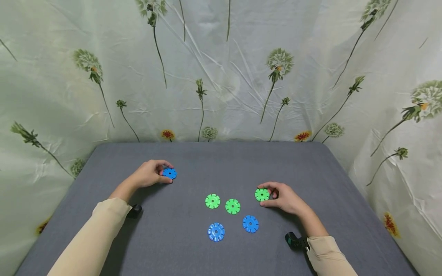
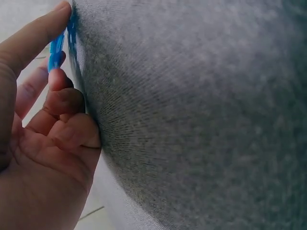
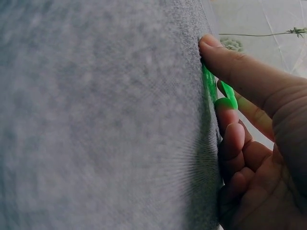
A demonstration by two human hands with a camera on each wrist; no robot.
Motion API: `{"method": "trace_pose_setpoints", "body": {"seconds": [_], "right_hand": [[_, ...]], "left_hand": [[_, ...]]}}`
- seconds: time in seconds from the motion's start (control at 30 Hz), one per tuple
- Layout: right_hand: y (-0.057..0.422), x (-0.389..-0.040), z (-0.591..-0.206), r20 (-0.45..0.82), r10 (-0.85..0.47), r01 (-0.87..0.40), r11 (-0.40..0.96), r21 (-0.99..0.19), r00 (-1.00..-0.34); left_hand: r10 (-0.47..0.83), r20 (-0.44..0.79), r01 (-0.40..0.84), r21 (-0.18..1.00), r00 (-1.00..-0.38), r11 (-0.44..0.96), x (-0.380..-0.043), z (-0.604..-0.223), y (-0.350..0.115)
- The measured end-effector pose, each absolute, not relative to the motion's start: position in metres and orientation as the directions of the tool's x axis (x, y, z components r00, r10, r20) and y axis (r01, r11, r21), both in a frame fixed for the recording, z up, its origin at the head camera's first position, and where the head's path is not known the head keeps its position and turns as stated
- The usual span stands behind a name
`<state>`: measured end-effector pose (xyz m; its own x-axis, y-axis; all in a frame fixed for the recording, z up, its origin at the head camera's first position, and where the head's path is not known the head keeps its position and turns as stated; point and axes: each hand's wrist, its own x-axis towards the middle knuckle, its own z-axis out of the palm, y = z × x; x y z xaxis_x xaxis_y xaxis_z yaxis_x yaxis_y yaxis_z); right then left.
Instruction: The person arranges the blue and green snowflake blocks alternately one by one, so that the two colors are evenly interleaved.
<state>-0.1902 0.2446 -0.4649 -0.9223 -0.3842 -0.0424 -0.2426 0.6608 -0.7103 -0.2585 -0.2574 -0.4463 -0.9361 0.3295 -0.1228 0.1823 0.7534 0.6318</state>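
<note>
At the left of the table, my left hand pinches a blue notched plastic disc between thumb and fingers. In the left wrist view this disc appears edge-on, close to the cloth. On the right side, my right hand holds a green notched disc by its edges; the right wrist view shows part of that disc by the fingertips. Between the hands lie two more green discs, one on the left and one on the right. Nearer me are two blue discs, left and right.
A grey cloth covers the table. Behind it and along both sides hangs a pale curtain printed with dandelions. Dark wrist cameras sit under the left wrist and the right wrist.
</note>
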Motion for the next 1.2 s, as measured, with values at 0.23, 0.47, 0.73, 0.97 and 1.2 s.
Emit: {"method": "trace_pose_setpoints", "body": {"seconds": [0.23,0.47,0.73,0.97,1.2], "right_hand": [[0.2441,-0.1900,-0.4651,-0.036,-0.384,-0.249,0.666,-0.703,-0.923],[0.2443,-0.1897,-0.4656,-0.043,-0.378,-0.241,0.668,-0.704,-0.925],[0.2449,-0.1900,-0.4656,-0.041,-0.380,-0.241,0.663,-0.709,-0.924],[0.2446,-0.1884,-0.4653,-0.047,-0.383,-0.235,0.655,-0.718,-0.923],[0.2411,-0.1901,-0.4662,-0.033,-0.372,-0.239,0.659,-0.713,-0.928]], "left_hand": [[0.343,-0.119,0.195,0.633,-0.932,0.749,-0.2591,-0.4472,-0.2560],[0.343,-0.136,0.184,0.634,-0.929,0.751,-0.2579,-0.4476,-0.2555],[0.343,-0.141,0.166,0.669,-0.929,0.724,-0.2589,-0.4495,-0.2599],[0.341,-0.160,0.146,0.684,-0.926,0.715,-0.2590,-0.4506,-0.2607],[0.372,-0.167,0.162,0.688,-0.913,0.707,-0.2595,-0.4479,-0.2622]]}}
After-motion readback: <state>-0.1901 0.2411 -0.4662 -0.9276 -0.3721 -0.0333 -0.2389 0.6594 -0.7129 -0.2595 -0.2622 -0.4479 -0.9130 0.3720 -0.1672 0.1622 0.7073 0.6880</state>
